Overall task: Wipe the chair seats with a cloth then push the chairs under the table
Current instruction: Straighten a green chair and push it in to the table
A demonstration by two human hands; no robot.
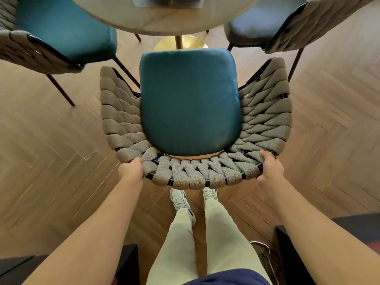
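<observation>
Left hand [131, 168] and right hand [268, 168] clamp the grey woven-backed, teal-seated chair [191, 103]; an uneven shove could skew it into the neighbouring teal chair [61, 31] or the round marble surface [164, 19].

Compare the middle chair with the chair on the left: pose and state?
The middle chair is held at its backrest rim by the left hand and right hand; the left chair is untouched. The middle chair's seat lies wholly clear of the table; the left chair's seat reaches under the table edge. Both have teal seats and woven grey backs.
</observation>
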